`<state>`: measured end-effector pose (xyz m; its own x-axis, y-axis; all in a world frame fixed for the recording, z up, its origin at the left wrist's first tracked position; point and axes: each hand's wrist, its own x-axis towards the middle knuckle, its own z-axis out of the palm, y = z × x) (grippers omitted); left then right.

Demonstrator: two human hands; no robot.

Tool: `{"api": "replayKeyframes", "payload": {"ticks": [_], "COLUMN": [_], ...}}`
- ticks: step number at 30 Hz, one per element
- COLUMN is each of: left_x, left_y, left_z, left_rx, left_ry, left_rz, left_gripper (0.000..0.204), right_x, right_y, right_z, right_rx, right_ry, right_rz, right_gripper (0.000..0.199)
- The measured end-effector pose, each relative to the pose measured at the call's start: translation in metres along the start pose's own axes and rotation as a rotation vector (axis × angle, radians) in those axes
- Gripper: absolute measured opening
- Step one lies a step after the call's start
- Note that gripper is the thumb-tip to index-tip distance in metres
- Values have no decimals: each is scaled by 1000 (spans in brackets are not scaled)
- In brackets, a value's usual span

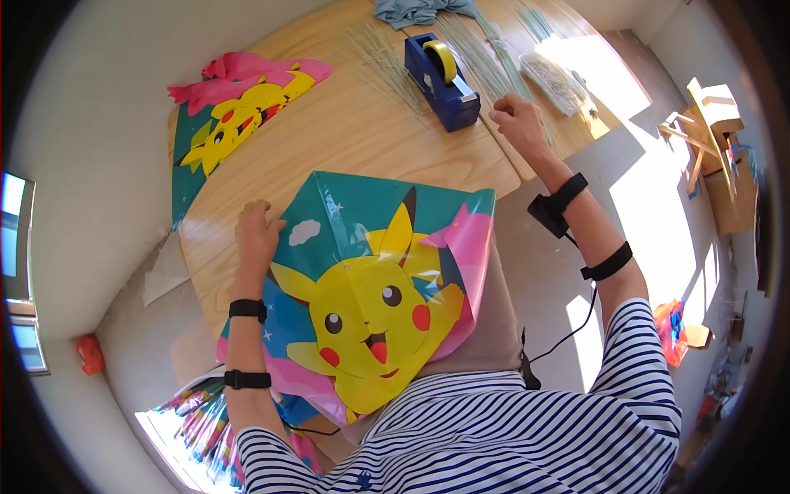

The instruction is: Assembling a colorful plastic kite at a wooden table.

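Observation:
A diamond-shaped plastic sheet, teal, pink and blue with a big yellow cartoon creature, looks like a kite sail. It lies over my lap, its far corner on the wooden table. My left hand is at the sheet's left edge, fingers bent and closed on it. Clear shiny strips run down its upper part. My right hand is raised over the table's right part, just right of a blue tape dispenser with a yellow-cored roll. Its fingers are closed; whatever they hold is too small to make out.
Another printed sheet is draped over the table's far left corner. Thin sticks lie behind the dispenser, beside a clear plastic tray. A blue-grey cloth sits at the far edge. Folded colourful sheets are low on my left.

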<state>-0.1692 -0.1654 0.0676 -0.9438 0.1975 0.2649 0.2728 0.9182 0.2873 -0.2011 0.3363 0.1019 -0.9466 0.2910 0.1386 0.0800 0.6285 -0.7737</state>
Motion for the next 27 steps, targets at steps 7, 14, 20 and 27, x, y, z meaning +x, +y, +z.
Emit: {"api": "replayKeyframes", "payload": {"ticks": [7, 14, 20, 27], "left_x": [-53, -67, -66, -69], "left_y": [107, 127, 129, 127], "left_z": [5, 19, 23, 25], "left_rx": [-124, -112, -108, -129], "left_ry": [-197, -292, -287, -283], "left_rz": [300, 215, 198, 196], "left_gripper": [61, 75, 77, 78], "right_x": [44, 62, 61, 43], "right_y": [-30, -21, -11, 6], "right_z": [14, 21, 21, 16], "right_rx": [321, 376, 428, 626], "right_ry": [-97, -118, -108, -166], "right_rz": [255, 361, 312, 241], "right_gripper": [21, 12, 15, 18]}}
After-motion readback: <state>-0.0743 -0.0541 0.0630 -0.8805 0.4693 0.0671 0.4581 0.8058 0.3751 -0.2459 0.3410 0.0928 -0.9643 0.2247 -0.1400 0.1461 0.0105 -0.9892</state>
